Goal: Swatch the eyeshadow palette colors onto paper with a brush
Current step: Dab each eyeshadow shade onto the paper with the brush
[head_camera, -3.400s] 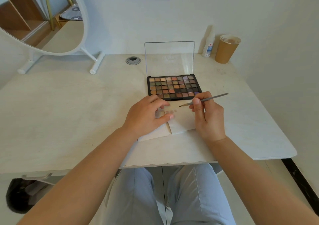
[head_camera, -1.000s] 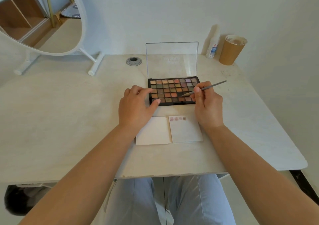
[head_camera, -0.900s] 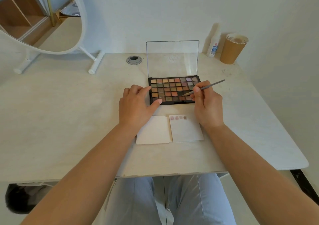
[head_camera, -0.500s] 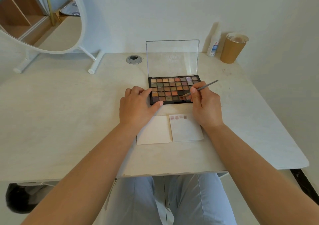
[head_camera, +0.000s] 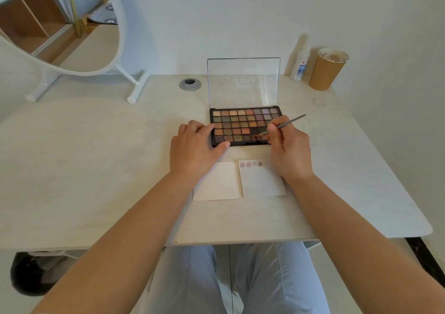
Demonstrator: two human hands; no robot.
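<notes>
— Brush tip sits in a pan on the nearest row of the eyeshadow palette, toward its right end. My right hand pinches the handle between thumb and forefinger, low down near the bristles, the other fingers curled under.

— And your other hand?

— My left hand lies with fingers relaxed and fairly straight, thumb against the palette's near-left corner, at about nine o'clock from the brush tip. I judge that it keeps the tray from sliding while I load.

— Where does the colour go?

— Onto the paper, on the surface at six o'clock from the palette, just beside a blank card. A short row of swatches runs along its far edge, left to right.

— How do you load well here?

— I think small circles inside this one pan, light pressure, so the bristles don't stray into the neighbour pans; they sit tight together. Too hard and powder could scatter. Then I would lift straight up and carry the tip to the spot just right of the last swatch, at about five o'clock from here.

— Anything in the way?

— My own right wrist hangs over the paper's right edge; I should mind not to smear the row.
</notes>
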